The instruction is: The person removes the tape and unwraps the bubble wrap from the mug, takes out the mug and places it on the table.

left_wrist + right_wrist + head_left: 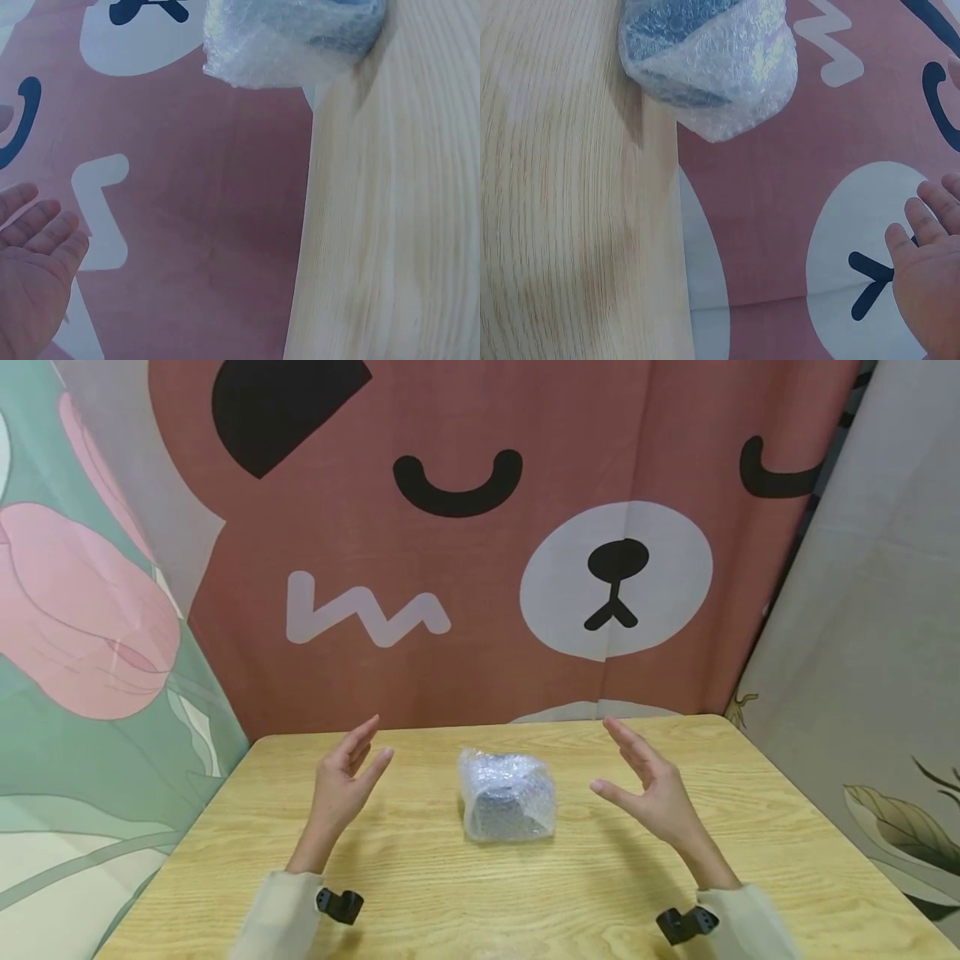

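Observation:
A bundle of clear bubble wrap [508, 797] sits on the wooden table, with something dark bluish-grey inside whose kind the wrap hides. To its left my left hand [343, 785] is raised above the tabletop, fingers extended and thumb apart, holding nothing. My right hand [651, 785] mirrors it on the other side, likewise spread and apart from the bundle. In the left wrist view the bubble-wrapped bundle [292, 41] shows at the top, and the left palm [34, 285] at the lower left. The right wrist view has the bundle [709, 64] at top and the right hand [930, 262] at the right edge.
The light wood table [420, 902] reaches back to a hanging cloth [480, 685] printed with a bear's face. A floral cloth [90, 760] hangs at the left, and a grey one with leaf prints [862, 652] at the right. Each wrist carries a small black camera [341, 906].

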A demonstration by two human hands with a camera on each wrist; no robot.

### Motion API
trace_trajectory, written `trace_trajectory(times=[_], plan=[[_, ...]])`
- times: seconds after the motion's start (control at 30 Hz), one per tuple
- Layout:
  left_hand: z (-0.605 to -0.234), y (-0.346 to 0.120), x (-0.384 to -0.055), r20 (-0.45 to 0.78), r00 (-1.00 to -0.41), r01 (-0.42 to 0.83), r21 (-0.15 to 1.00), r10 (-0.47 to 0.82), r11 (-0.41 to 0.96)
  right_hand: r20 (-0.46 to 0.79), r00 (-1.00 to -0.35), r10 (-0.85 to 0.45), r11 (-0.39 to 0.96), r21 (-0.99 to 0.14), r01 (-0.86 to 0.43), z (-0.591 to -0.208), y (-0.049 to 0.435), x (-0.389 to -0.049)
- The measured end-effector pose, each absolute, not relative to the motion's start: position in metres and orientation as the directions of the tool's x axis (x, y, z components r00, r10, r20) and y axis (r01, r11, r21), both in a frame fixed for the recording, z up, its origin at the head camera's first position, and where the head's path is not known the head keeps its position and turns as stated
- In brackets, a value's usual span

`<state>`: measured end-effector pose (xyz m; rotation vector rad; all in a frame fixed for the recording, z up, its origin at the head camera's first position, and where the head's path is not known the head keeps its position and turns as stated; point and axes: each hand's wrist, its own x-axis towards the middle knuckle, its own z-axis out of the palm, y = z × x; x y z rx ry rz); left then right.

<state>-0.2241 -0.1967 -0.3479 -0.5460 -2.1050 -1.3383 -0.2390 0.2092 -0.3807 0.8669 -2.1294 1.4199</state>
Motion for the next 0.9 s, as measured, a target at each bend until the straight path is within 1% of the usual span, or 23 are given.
trace_trajectory(times=[0.27,0.37,0.43,0.57,0.77,0.9], plan=[[-0.347,-0.188,-0.224,0.677,-0.734,0.646,0.674,0.050,0.360,0.633,-0.718,-0.291,0.266,-0.667,-0.696,-0.377,0.199,-0.234],[-0.347,-0.185,-0.224,0.675,-0.735,0.647,0.673,0.059,0.357,0.612,-0.733,-0.295,0.270,-0.683,-0.679,-0.381,0.198,-0.236],[-0.347,-0.183,-0.225,0.673,-0.737,0.646,0.676,0.061,0.354,0.606,-0.737,-0.298,0.273,-0.686,-0.674,-0.390,0.200,-0.243],[-0.347,-0.179,-0.226,0.672,-0.738,0.648,0.678,0.064,0.347,0.599,-0.741,-0.302,0.277,-0.689,-0.670,-0.393,0.198,-0.246],[-0.348,-0.172,-0.228,0.693,-0.714,0.675,0.646,0.098,0.357,0.583,-0.744,-0.325,0.258,-0.703,-0.663,-0.395,0.195,-0.246],[-0.349,-0.167,-0.229,0.700,-0.702,0.691,0.626,0.129,0.361,0.570,-0.745,-0.347,0.244,-0.712,-0.659,-0.391,0.189,-0.241]])
